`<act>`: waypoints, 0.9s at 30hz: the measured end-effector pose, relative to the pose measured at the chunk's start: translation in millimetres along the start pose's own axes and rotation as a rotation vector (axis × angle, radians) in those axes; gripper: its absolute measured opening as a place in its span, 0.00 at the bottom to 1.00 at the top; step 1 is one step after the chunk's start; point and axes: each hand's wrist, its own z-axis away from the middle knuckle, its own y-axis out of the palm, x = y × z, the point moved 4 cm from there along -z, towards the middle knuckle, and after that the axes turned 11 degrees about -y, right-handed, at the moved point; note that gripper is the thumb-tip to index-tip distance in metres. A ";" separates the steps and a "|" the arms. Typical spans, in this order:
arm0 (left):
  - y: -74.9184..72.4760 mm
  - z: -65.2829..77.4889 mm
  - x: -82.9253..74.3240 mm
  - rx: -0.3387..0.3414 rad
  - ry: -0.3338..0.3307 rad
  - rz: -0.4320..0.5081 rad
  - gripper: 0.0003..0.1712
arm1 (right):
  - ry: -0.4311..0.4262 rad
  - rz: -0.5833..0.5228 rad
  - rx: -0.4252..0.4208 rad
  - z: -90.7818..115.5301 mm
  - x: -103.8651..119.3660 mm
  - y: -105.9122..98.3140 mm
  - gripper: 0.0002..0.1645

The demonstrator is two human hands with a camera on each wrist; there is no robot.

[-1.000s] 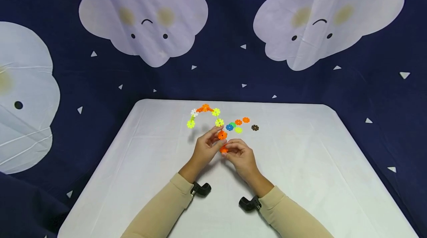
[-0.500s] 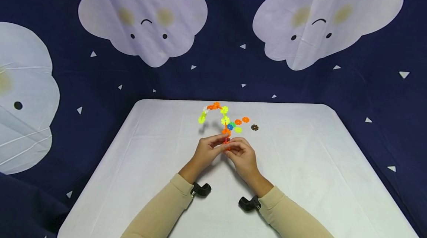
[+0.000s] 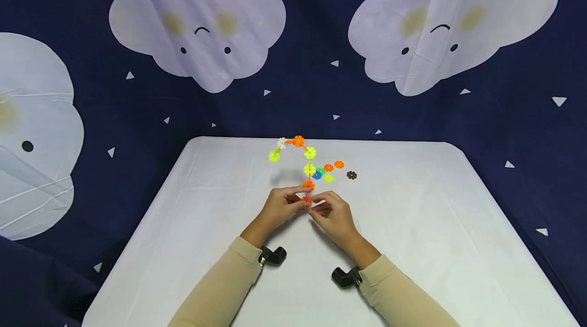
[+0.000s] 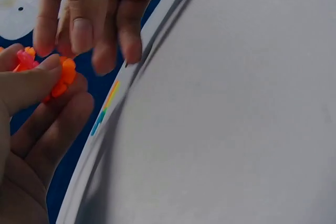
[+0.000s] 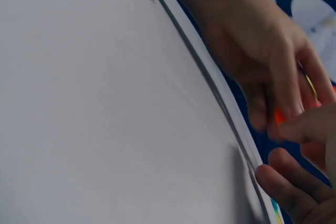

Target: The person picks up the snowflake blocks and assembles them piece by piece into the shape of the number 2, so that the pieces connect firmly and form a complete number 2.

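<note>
A curved chain of interlocking flower-shaped discs (image 3: 310, 169) in orange, yellow and white arches up over the table, held in the air. My left hand (image 3: 278, 208) pinches its lower end, around an orange disc (image 3: 305, 201) and a pink one. In the left wrist view, the thumb presses on that orange disc (image 4: 65, 77). Close by on the right is my right hand (image 3: 336, 218), its fingers loosely bent and apart from the chain. Nothing shows between its fingertips. The right wrist view hides part of the held end behind fingers.
Several loose discs lie behind the hands: a blue disc (image 3: 316, 175), a green one, a yellow disc (image 3: 328, 178), two orange ones and a brown disc (image 3: 351, 175). The white table (image 3: 412, 225) ends at a dark curtain (image 3: 312, 103) with clouds.
The chain's arch swung right, then its free end shifted slightly left and up. My right fingers, earlier on the lower orange disc, have come off it. My left hand keeps hold.
</note>
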 end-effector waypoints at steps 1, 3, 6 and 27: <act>-0.4 -0.5 1.4 -0.010 -0.020 0.006 0.21 | 0.013 0.068 0.003 -1.9 -1.9 -4.0 0.19; -1.1 -1.0 3.9 -0.025 -0.064 0.028 0.23 | 0.061 0.215 -0.006 -5.5 -8.4 -13.3 0.17; -1.5 -1.3 7.2 -0.027 -0.105 0.048 0.25 | 0.176 0.392 -0.009 -11.9 -22.9 -25.5 0.15; -7.0 -3.1 11.5 -0.092 -0.075 -0.012 0.25 | 0.320 0.234 -0.072 -34.9 -61.1 -22.8 0.15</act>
